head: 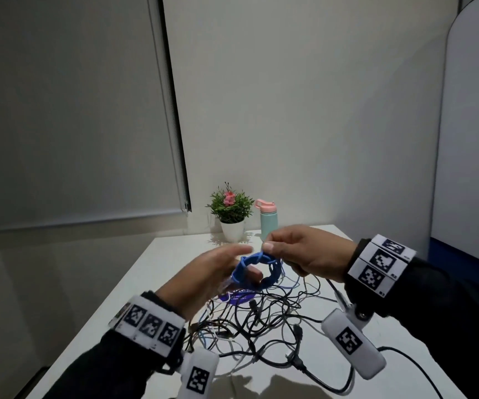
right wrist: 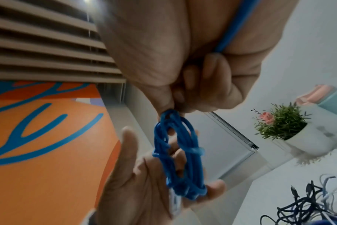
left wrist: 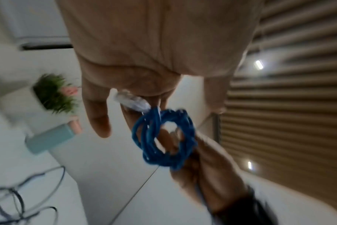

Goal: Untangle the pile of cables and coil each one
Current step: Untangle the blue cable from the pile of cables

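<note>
Right hand [head: 307, 254] pinches blue coil [head: 241, 269] clear above cable pile [head: 257, 315]; left hand [head: 203, 279] supports.

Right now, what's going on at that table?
A person is coiling a blue cable above the table. The loops hang over the fingers of the left hand, thumb held clear. The right hand pinches the cable at the top of the loops. The pile of other cables lies tangled on the table below, not yet sorted. A plant and a bottle stand at the far edge.
</note>
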Demonstrator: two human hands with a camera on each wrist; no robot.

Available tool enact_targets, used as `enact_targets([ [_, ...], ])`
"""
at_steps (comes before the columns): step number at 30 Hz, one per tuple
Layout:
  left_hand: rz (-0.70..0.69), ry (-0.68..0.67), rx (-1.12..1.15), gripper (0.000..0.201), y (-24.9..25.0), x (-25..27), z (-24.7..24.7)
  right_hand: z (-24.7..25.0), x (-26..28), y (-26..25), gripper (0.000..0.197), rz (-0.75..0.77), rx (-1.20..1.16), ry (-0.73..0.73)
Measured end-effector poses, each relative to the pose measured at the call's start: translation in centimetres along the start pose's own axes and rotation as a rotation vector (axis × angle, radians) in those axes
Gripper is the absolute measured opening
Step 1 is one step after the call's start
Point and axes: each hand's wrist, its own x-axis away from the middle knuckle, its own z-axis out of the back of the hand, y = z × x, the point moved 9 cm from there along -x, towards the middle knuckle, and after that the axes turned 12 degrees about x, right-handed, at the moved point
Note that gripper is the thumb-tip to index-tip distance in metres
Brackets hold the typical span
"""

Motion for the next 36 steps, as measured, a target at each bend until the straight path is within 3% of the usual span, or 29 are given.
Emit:
enact_targets([
  [2,-0.06,-0.001,-0.343,0.034,0.5,-0.6,-0.8,-0.2,-0.4,-0.7,0.032,0.017,0.078,0.002],
  [4,-0.131,0.032,-0.447,0.029,1.1,-0.8,-1.0,-0.1,-0.7,-0.6,0.029,0.007,-0.075,0.026],
  [7,-0.233,0.011,-0.359,0.019,1.7,-0.5,-1.3,-0.7,-0.5,-0.4,0.022,0.03,-0.45,-0.009],
  [10,-0.257,0.001,-0.193,0.015,1.3,-0.4,-1.2,-1.0,-0.2,-0.1,0.011,0.063,-0.562,-0.046],
  [13,-0.27,0.045,-0.138,0.022,1.3,-0.1,-0.7,0.0,-0.4,1.2,0.016,0.045,-0.62,0.005],
  [15,-0.289,0.024,-0.137,0.017,1.4,0.0,-1.2,-0.5,-0.5,1.9,0.003,0.012,-0.554,-0.009],
  [19,-0.279,0.031,-0.091,0.012,0.7,-0.6,-2.1,-3.2,-0.7,2.9,0.006,-0.074,-0.404,-0.141],
  [23,-0.259,0.093,-0.11,0.011,-0.4,-1.1,-2.0,-2.5,-0.7,2.9,0.015,-0.129,-0.227,-0.141],
  [25,-0.266,0.179,-0.098,0.012,-0.6,-1.4,-0.9,0.0,-0.7,2.0,0.008,-0.11,0.05,0.033],
  [27,-0.282,0.3,-0.131,0.012,-0.6,-1.5,0.6,3.2,0.1,0.1,0.008,-0.018,0.253,0.371],
  [28,-0.281,0.343,-0.15,0.012,-0.8,-1.5,1.1,4.0,0.8,-1.2,0.004,0.056,0.276,0.475],
  [29,-0.279,0.368,-0.158,0.014,-0.9,-1.5,1.4,3.8,1.2,-2.3,0.002,0.126,0.288,0.484],
  [33,-0.269,0.378,-0.121,0.021,-1.6,-1.6,1.1,-0.5,1.5,-3.7,0.013,0.224,0.527,0.247],
  [36,-0.259,0.388,0.048,0.019,-2.2,-1.6,1.1,-1.0,1.3,-3.5,0.017,0.202,0.607,0.265],
])
